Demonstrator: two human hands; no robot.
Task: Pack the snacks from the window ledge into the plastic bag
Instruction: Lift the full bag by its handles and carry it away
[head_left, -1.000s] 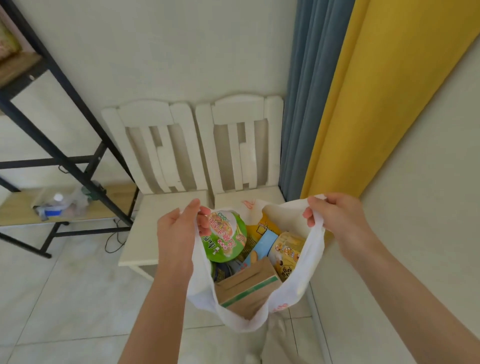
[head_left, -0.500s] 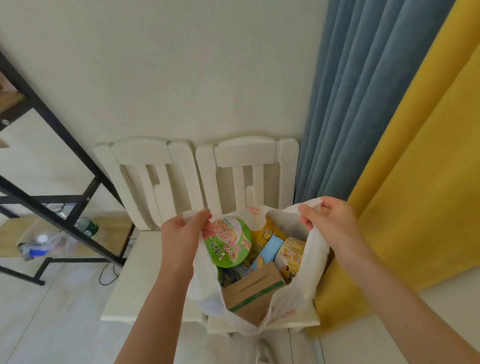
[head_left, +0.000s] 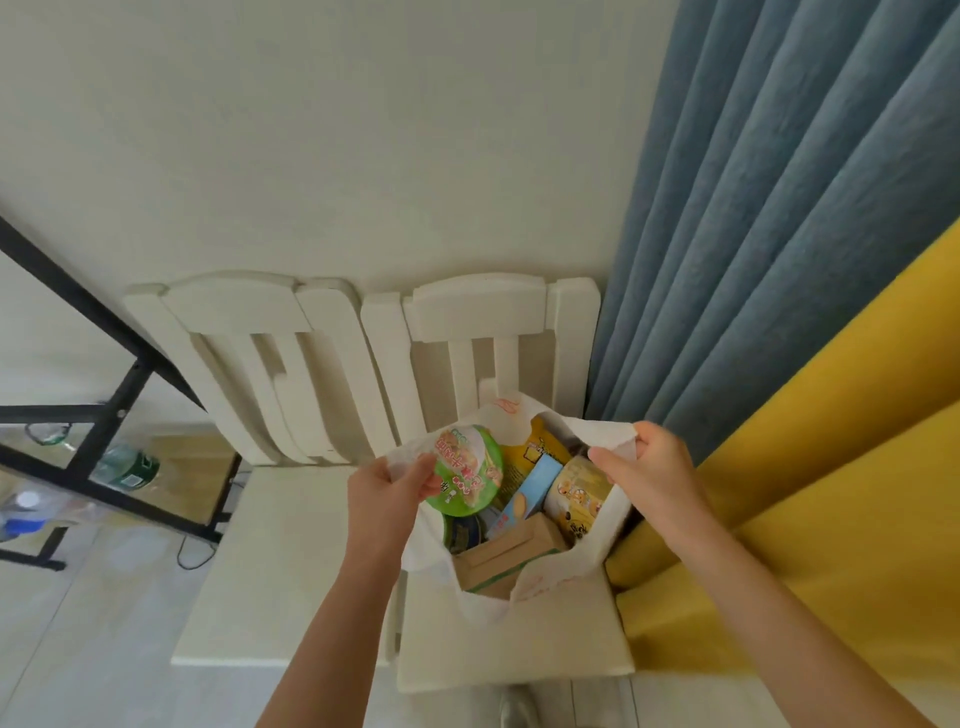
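Both forearms enter from six o'clock. The left hand (head_left: 387, 499) pinches the bag (head_left: 545, 587) by its rim at nine o'clock, fingers curled round the plastic. The right hand (head_left: 654, 478) grasps the rim at three o'clock in the same way. Between them the mouth is held wide. The bag appears to rest on the seat of a white chair (head_left: 519, 649), with a second chair (head_left: 270, 571) touching it at nine o'clock. Contents, near to far: a brown carton (head_left: 506, 558) at the bag's six o'clock, a blue box (head_left: 530, 488) at centre, a yellow pack (head_left: 579, 491) at three o'clock and a green bowl (head_left: 467, 473) at ten o'clock, just beside the left fingers. Packing looks largely done. No ledge is in view, so whether any snacks remain outside the bag cannot be told. The step in hand is judged to be holding the bag open or checking the load. The next move calls for one hand to let go if more is to be fetched, or for both rims to be gathered together. A black rack (head_left: 104, 415) stands at nine o'clock, a blue curtain (head_left: 753, 260) at two and a yellow curtain (head_left: 831, 467) at three.
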